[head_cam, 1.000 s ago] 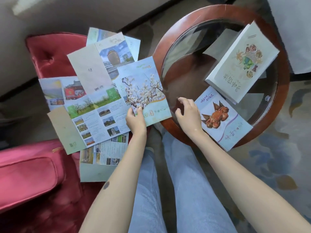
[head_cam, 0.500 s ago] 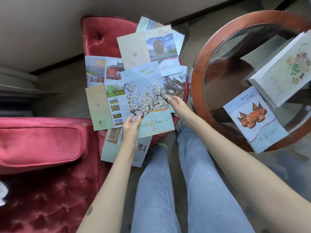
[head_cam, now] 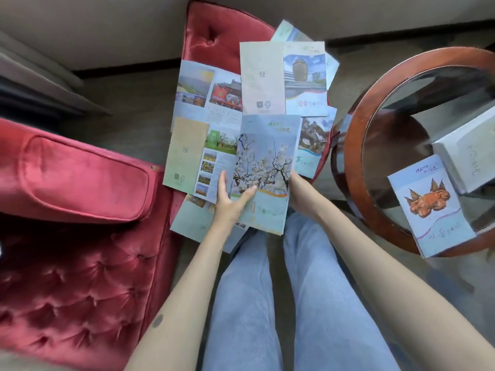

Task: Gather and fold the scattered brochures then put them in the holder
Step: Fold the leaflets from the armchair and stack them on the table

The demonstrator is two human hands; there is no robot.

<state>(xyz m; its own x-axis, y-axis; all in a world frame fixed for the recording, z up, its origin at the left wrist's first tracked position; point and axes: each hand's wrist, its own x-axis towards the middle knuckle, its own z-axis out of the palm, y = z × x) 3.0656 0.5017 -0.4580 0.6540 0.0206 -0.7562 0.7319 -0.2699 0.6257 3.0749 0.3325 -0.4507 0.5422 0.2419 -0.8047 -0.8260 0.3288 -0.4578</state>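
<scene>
1. Status: early stage (a judgement from the layout). No brochure is seen inside a holder.
2. Stool (head_cam: 211, 36): the scattered brochures (head_cam: 206, 103) lie here, overlapping, and several are opened flat. None of these is gathered or folded yet.
3. Tabletop (head_cam: 352, 162): a crab brochure (head_cam: 428, 207) lies closed, overhanging the near rim. It is just beside a white box (head_cam: 466, 153) (possibly the holder; this cannot be confirmed).
4. Remaining work: collect the sheets on the stool, fold each, then load all of them, including the crab brochure.
5. Left hand (head_cam: 229, 204): pinches the left edge of the blossom brochure (head_cam: 265, 162). The thumb lies across the cover and one finger runs straight along the edge. The other fingers are not visible.
6. Right hand (head_cam: 298, 192): holds the right edge of the same brochure. Its fingers are tucked beneath the paper, so their curl cannot be told.
7. Blossom brochure position: on top of the pile, with its near end projecting over the person's knees.
</scene>
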